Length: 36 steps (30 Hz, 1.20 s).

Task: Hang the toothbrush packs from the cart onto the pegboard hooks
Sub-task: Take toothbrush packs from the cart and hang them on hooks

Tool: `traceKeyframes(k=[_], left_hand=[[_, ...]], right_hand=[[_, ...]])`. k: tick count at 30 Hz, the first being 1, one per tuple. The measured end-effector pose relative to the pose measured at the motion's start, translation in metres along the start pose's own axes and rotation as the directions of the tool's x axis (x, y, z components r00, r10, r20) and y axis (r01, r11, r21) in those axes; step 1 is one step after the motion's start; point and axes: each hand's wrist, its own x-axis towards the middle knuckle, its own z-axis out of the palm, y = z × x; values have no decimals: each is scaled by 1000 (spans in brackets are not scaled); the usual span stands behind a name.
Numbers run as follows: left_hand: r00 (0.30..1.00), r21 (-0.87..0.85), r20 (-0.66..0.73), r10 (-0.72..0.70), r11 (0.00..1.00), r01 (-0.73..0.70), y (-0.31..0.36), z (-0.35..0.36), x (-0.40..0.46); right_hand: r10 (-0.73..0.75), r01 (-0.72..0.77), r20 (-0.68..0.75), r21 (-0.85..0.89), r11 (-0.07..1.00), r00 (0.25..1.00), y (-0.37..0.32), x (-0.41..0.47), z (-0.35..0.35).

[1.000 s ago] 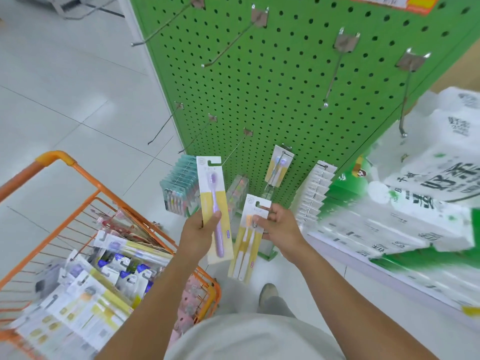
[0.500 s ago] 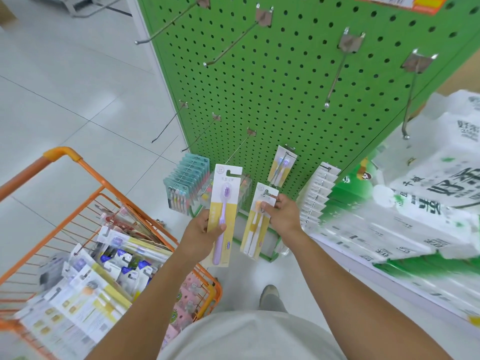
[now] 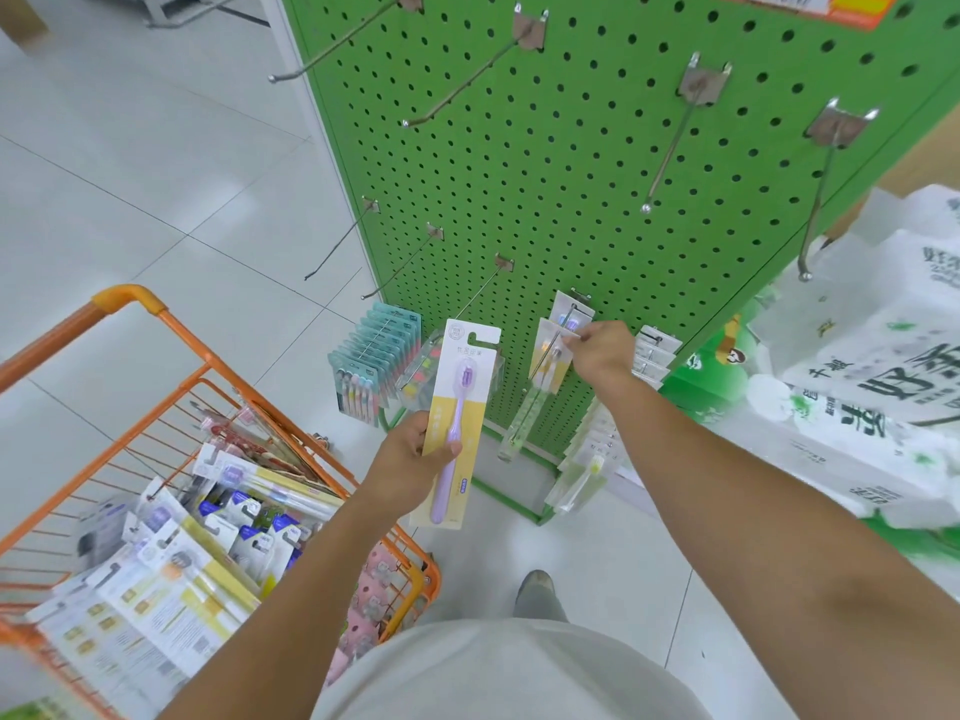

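Right hand [image 3: 597, 356], frame centre, pinches a yellow pack's [image 3: 551, 363] header to thread it onto a pegboard hook [image 3: 561, 337]; left hand [image 3: 415, 457] grips the purple toothbrush pack [image 3: 460, 407] upright in reserve; cart [image 3: 171, 330] lower left.

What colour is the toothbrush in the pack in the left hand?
Purple toothbrush, on a white and yellow card; head view.

Bright even light, soft shadows, edges bowed (wide-angle), slight blur
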Motion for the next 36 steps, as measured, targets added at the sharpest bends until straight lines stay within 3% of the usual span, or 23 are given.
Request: traceKeyframes(k=[6, 9, 11, 14, 16, 18, 22, 26, 36], left_hand=[[1000, 22, 4, -23, 999, 23, -5, 5, -1], [999, 0, -11, -42, 999, 42, -10, 5, -1], [999, -19, -26, -45, 999, 44, -10, 3, -1], [998, -64, -22, -65, 996, 63, -10, -4, 3], [999, -96, -12, -48, 994, 46, -10, -11, 3], [1000, -125, -7, -20, 992, 19, -11, -19, 2], [997, -139, -63, -39, 990, 30, -21, -33, -1], [966, 16, -231, -119, 992, 126, -39, -44, -3], [932, -111, -313, -184, 981, 157, -57, -66, -19]], right_hand=[[22, -8, -186, 76, 997, 982, -2, 14, -12], [23, 39, -297, 201, 979, 955, -4, -10, -11], [-64, 128, -229, 277, 952, 971, -7, -43, -2], [-265, 201, 146, 345, 917, 953, -15, -97, 19], [-290, 146, 369, 371, 917, 883, -19, -111, 37], [-254, 60, 468, 391, 918, 846, -25, -114, 51], [-224, 34, 507, 356, 934, 833, -28, -107, 75], [-143, 9, 450, 287, 958, 882, -27, -96, 98], [-49, 22, 327, 86, 996, 944, -31, -53, 132]])
